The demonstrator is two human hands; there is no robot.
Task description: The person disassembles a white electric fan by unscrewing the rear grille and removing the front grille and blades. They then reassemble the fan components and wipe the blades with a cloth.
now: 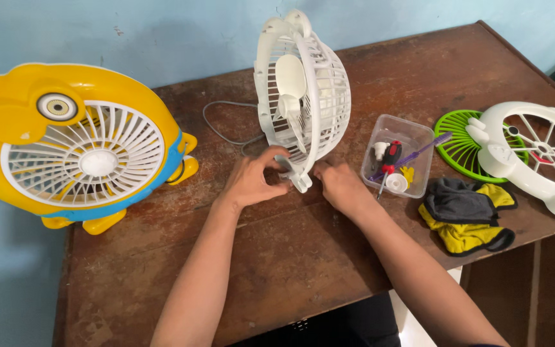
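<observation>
White fan [303, 96] gripped at base; clear tub [419, 138] holds screwdriver [388, 164].

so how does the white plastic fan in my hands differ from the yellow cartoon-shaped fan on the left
The white plastic fan stands edge-on; the yellow cartoon-shaped fan shows its grille face-on. The white one is plain and rounded; the yellow one has an eye, blue trim and feet. The left hand and right hand touch only the white one. Both have white grilles.

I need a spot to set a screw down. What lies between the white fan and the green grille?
In the head view, a clear plastic tray of small tools sits between the white fan and green grille.
</observation>
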